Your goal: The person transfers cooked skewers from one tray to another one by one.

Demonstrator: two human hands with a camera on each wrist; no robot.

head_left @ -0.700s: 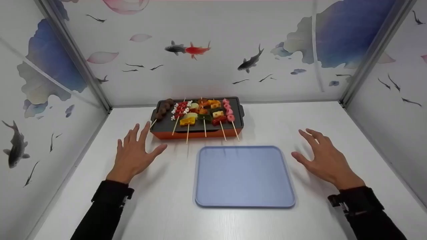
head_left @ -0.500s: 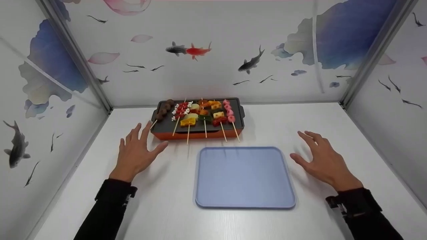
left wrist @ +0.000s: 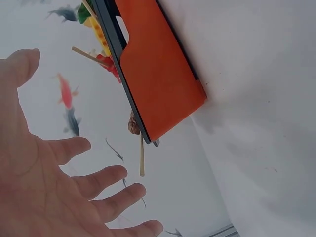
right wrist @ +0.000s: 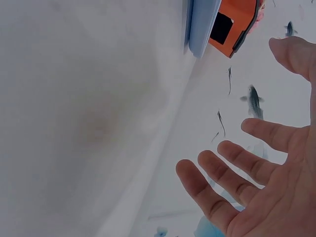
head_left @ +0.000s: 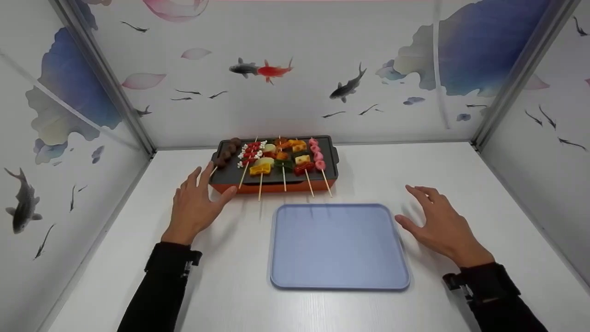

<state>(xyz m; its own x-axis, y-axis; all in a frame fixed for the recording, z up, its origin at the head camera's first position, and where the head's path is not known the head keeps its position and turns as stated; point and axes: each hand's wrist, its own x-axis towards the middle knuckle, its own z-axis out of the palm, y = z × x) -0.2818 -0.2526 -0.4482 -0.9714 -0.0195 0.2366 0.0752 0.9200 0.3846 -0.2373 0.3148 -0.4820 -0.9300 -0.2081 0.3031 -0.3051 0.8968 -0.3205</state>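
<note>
An orange grill with a black top [head_left: 276,188] stands at the back of the table, and several food skewers lie across it. At its left end is a skewer of brown balls [head_left: 227,153]; the far right one carries pink pieces [head_left: 318,154]. My left hand [head_left: 193,207], fingers spread and holding nothing, hovers by the grill's front left corner. In the left wrist view its palm [left wrist: 44,187] faces the grill's orange side [left wrist: 158,69]. Over the table right of the blue tray [head_left: 339,246], my right hand [head_left: 445,226] hangs with loosely spread fingers and holds nothing.
Printed walls with fish surround the white table [head_left: 221,295] at the back and both sides. The tray lies in front of the grill, its far edge close to the skewers' stick ends. A red and yellow skewer [head_left: 261,169] juts over the grill's front edge.
My left hand has moved right and slightly forward, closer to the grill's corner. My right hand has drifted left toward the tray. Grill, skewers and tray stay put.
</note>
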